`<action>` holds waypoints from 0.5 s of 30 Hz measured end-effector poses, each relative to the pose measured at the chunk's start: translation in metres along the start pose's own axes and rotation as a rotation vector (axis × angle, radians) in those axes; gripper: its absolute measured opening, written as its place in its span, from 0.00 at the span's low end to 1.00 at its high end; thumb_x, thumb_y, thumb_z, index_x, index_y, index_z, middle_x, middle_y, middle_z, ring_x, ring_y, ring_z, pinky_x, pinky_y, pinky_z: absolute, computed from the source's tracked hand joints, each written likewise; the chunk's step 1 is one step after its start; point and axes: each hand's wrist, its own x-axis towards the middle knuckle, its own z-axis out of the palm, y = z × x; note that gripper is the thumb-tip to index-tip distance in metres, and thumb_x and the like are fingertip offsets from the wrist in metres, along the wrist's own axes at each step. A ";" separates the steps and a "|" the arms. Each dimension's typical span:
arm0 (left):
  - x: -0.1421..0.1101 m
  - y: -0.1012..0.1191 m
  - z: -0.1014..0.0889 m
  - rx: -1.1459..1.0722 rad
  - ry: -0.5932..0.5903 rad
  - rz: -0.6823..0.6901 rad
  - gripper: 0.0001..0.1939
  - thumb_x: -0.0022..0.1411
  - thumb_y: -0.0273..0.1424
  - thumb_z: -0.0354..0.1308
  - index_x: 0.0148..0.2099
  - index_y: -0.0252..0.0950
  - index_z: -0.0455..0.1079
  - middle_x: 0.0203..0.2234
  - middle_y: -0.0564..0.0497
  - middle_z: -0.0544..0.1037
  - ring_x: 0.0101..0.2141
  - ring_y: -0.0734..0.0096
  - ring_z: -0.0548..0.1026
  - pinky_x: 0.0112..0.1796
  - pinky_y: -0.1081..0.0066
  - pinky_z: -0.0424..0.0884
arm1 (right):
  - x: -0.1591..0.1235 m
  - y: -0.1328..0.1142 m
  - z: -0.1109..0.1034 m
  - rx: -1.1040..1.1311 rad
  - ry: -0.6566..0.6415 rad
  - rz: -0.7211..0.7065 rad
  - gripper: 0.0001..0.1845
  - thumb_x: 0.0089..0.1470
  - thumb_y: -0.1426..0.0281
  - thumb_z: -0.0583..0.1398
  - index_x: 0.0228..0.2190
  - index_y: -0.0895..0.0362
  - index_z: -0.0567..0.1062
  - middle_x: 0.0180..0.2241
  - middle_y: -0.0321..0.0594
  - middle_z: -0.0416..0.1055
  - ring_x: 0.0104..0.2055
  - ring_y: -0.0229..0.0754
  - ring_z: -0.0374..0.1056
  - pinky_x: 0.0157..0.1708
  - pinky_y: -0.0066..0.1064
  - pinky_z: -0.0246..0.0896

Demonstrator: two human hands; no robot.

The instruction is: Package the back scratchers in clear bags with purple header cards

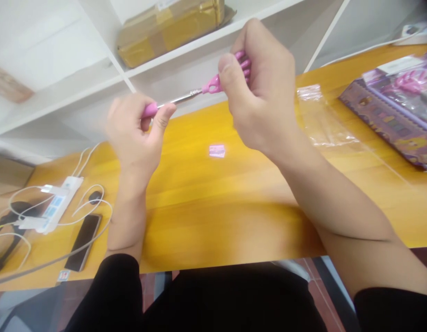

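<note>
A pink back scratcher (185,96) with a thin metal rod is stretched between my two hands, above the table. My left hand (137,129) is closed around its pink handle, thumb lying along the near side. My right hand (265,87) grips the pink claw-shaped head at the other end, partly covering its prongs. The rod slopes up to the right and looks stepped, like a telescoping tube. Below, a small pink-and-white card (216,151) lies on the table, touched by neither hand.
A clear zip bag (326,120) and a purple display box (389,115) with pink items lie to the right. A white power strip (59,205), cables and a dark phone (84,242) occupy the left of the wooden table (213,221). Behind, a shelf holds a taped parcel (172,32).
</note>
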 end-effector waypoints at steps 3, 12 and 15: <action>0.000 0.005 0.001 0.000 0.000 0.044 0.33 0.73 0.66 0.58 0.32 0.44 0.63 0.24 0.53 0.61 0.31 0.61 0.63 0.43 0.56 0.59 | 0.001 0.003 0.001 -0.034 -0.016 0.025 0.24 0.79 0.52 0.57 0.34 0.54 0.61 0.34 0.39 0.71 0.42 0.40 0.77 0.41 0.29 0.69; -0.001 0.010 -0.002 -0.026 0.022 0.077 0.31 0.75 0.62 0.61 0.32 0.43 0.63 0.24 0.53 0.62 0.31 0.62 0.63 0.41 0.56 0.57 | 0.008 0.007 0.001 -0.090 0.007 0.033 0.42 0.72 0.30 0.55 0.30 0.55 0.55 0.31 0.41 0.62 0.35 0.38 0.70 0.30 0.28 0.60; -0.001 0.013 0.000 -0.036 0.030 0.099 0.34 0.75 0.64 0.59 0.31 0.42 0.60 0.24 0.54 0.59 0.31 0.64 0.61 0.40 0.58 0.56 | 0.013 0.001 -0.005 -0.063 0.060 -0.018 0.39 0.74 0.38 0.59 0.28 0.55 0.53 0.28 0.40 0.61 0.30 0.34 0.64 0.27 0.26 0.58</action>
